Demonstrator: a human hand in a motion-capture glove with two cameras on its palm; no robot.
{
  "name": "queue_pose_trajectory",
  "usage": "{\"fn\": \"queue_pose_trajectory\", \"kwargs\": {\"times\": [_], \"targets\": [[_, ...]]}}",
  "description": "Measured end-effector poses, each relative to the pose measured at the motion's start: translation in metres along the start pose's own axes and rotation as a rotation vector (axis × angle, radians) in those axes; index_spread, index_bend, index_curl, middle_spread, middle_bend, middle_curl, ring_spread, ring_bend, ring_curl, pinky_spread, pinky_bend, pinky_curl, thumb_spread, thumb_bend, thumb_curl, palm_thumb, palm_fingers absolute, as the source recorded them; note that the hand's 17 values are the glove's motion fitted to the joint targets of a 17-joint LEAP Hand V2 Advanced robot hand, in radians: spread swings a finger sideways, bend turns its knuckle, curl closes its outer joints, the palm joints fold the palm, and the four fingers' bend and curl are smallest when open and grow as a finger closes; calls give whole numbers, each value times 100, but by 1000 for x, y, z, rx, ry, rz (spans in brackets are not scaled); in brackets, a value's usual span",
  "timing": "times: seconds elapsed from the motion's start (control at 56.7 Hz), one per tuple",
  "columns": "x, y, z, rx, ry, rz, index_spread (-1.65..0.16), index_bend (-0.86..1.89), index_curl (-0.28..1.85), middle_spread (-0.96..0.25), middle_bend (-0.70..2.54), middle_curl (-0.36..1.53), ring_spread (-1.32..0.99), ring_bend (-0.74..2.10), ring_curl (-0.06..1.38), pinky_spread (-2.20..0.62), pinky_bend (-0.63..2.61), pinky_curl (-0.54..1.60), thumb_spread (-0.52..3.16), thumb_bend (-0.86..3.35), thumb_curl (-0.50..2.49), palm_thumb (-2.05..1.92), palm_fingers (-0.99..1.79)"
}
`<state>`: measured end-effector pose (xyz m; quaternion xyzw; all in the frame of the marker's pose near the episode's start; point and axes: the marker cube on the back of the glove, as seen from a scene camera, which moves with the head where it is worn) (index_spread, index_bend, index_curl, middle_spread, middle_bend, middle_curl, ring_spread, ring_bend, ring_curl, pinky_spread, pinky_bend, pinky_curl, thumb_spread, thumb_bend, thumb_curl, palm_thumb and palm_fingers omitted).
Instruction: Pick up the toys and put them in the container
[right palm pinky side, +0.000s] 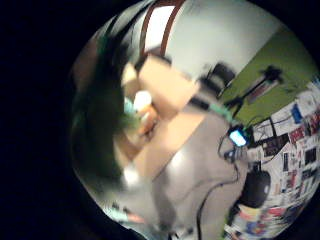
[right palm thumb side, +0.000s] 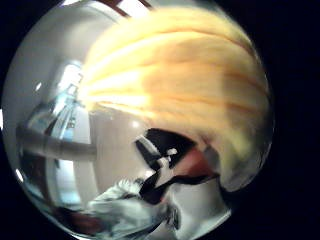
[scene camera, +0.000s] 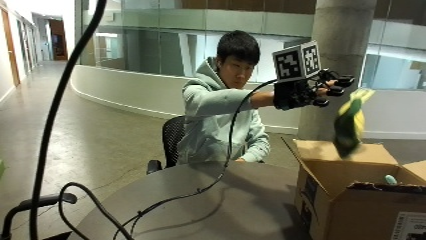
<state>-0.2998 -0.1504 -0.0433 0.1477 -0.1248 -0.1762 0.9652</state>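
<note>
Looking from the outside view, we see a round grey table (scene camera: 219, 200) with a large open brown cardboard box (scene camera: 346, 200) standing at its edge, flaps folded outward. A person in a pale green hooded top sits behind the table and stretches the black-gloved right hand (scene camera: 309, 90) out high above the box's opening. Just beside and below that hand, a green and yellow soft toy (scene camera: 351, 125) appears in mid-air over the box, blurred, apart from the fingers (scene camera: 336, 85), which stick out fairly straight and hold nothing that we can see. Inside the box, near its front wall, a small pale turquoise object (scene camera: 391, 179) peeks above the rim. In the little-finger-side palm view we see the open box from above with light-coloured items lying in it and a dark green blur close to the palm. In the thumb-side palm view a blurred yellow-orange striped surface fills much of the picture, close to the palm.
</note>
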Motion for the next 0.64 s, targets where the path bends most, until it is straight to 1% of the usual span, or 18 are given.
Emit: {"fn": "queue_pose_trajectory", "kwargs": {"times": [0.018, 0.035, 0.071, 0.123, 0.212, 0.335, 0.459, 0.529, 0.635], "targets": [[0, 0, 2, 6, -10, -2, -21, 42, 72, -10, 71, 54, -20, 97, 56, -22, 104, 68, 114, -10, 37, 1, -79], [1, 0, 4, 19, -19, -9, -21, 34, 66, -8, 62, 51, -18, 85, 51, -19, 102, 64, 112, -9, 37, -2, -80], [1, 1, 6, 43, -31, -24, -23, 23, 57, -6, 47, 44, -15, 68, 43, -15, 95, 58, 109, -8, 36, -4, -73], [5, 4, 6, 53, -34, -32, -25, 13, 47, -4, 31, 39, -12, 49, 34, -10, 86, 52, 106, -6, 35, -5, -59], [14, 14, 2, 35, -31, -37, -26, 9, 39, -4, 17, 35, -9, 31, 26, -5, 74, 46, 103, -6, 33, -5, -44], [39, 37, -18, 42, -20, -33, -26, 9, 34, -3, 11, 31, -7, 18, 24, -1, 64, 41, 101, -6, 31, -5, -35], [64, 71, -35, 45, -25, -41, -27, 12, 31, -3, 10, 28, -6, 15, 23, 0, 59, 39, 101, -6, 29, -6, -30], [83, 96, -40, 48, -20, -54, -27, 14, 31, -3, 10, 26, -6, 15, 22, 1, 57, 38, 102, -5, 28, -5, -27], [105, 151, -37, 13, -2, -19, -28, 20, 33, -3, 13, 25, -6, 14, 21, 1, 51, 37, 105, -5, 27, -5, -19]]}}
